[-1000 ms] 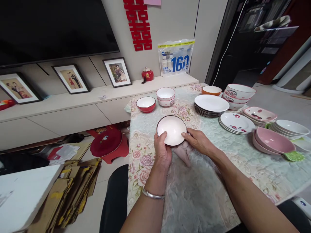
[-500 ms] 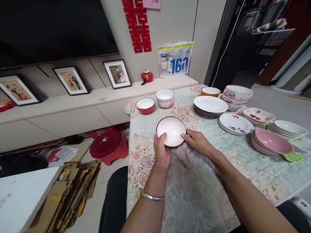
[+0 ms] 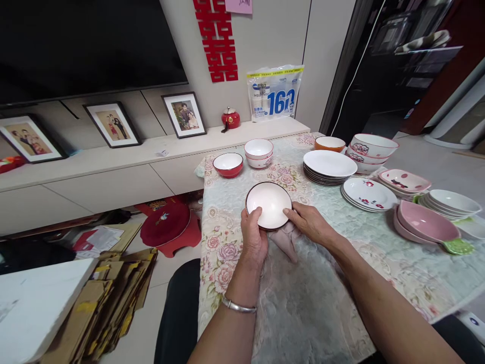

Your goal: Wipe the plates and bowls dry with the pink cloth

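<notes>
A white bowl with a dark rim (image 3: 270,206) is tilted toward me above the table, its inside facing up. My left hand (image 3: 254,233) is closed on its lower left edge, thumb over the rim. On its right side my right hand (image 3: 308,222) grips the edge, thumb also inside the rim. A pinkish-grey cloth (image 3: 285,243) hangs beneath the bowl, close to both hands; whether the right fingers hold it is hidden. Beyond the bowl stand a red bowl with a white inside (image 3: 228,166) and a stack of pink-rimmed bowls (image 3: 258,153).
To the right are stacked white plates (image 3: 329,164), flowered plates (image 3: 369,194), large bowls (image 3: 373,151), an orange bowl (image 3: 329,143), pink dishes (image 3: 428,221) and small white bowls (image 3: 452,202). A flowered cloth covers the table (image 3: 227,253). Left on the floor are a red stool (image 3: 165,227) and flattened cardboard (image 3: 109,303).
The view has shifted very slightly. Both hands keep the same hold on the bowl, which stays almost where it was.
</notes>
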`<state>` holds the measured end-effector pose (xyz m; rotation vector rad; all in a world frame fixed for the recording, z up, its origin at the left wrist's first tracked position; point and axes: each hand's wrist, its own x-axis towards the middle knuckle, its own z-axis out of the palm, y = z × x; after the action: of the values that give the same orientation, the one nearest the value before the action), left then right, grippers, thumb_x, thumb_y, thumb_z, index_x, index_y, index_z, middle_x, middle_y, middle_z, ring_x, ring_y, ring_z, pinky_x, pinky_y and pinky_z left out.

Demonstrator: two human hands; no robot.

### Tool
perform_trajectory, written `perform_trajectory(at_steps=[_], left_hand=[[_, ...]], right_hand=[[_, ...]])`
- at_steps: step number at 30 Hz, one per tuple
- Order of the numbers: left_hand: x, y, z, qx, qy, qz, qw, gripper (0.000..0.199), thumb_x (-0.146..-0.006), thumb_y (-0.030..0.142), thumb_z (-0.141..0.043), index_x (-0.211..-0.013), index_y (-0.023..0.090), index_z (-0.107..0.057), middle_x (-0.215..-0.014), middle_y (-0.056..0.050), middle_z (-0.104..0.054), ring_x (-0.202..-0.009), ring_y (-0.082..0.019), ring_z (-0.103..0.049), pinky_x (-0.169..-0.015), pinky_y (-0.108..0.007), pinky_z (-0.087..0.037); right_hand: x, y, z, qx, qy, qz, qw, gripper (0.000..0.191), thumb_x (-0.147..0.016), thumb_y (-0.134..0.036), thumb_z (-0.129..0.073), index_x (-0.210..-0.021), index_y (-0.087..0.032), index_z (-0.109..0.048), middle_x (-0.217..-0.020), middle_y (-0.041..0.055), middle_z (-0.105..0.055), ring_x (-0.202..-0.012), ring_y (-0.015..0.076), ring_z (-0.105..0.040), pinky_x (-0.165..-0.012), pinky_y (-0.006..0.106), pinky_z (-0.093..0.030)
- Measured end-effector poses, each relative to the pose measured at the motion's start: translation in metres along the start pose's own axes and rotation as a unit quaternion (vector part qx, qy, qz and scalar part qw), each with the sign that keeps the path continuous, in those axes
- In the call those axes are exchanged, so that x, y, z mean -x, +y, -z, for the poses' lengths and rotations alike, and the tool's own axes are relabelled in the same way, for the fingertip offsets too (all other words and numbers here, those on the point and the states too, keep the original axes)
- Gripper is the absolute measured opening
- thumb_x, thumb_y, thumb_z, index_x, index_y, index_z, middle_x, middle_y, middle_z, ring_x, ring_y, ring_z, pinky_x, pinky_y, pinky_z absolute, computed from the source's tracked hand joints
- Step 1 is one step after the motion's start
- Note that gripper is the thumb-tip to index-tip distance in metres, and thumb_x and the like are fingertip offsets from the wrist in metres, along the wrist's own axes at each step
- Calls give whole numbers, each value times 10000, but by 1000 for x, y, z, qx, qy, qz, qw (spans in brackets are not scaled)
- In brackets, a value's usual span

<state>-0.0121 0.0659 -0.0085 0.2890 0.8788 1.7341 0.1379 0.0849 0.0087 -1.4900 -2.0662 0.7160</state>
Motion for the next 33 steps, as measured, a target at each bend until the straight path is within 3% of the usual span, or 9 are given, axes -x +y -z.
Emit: perform_trajectory(at_steps=[33], left_hand=[[-3,-2,2,-15,-7,4,1000,378,-643,218,-742,-982,183,-580,-920,-34,-699,-823,-181,-662,-773,-316,-519]], right_hand=[[-1,1,0,8,-7,-18,1000,409,-928,-555,-378,-727,-214,-480,-725,38,-589,-698,186,-518,-636,284,-343]])
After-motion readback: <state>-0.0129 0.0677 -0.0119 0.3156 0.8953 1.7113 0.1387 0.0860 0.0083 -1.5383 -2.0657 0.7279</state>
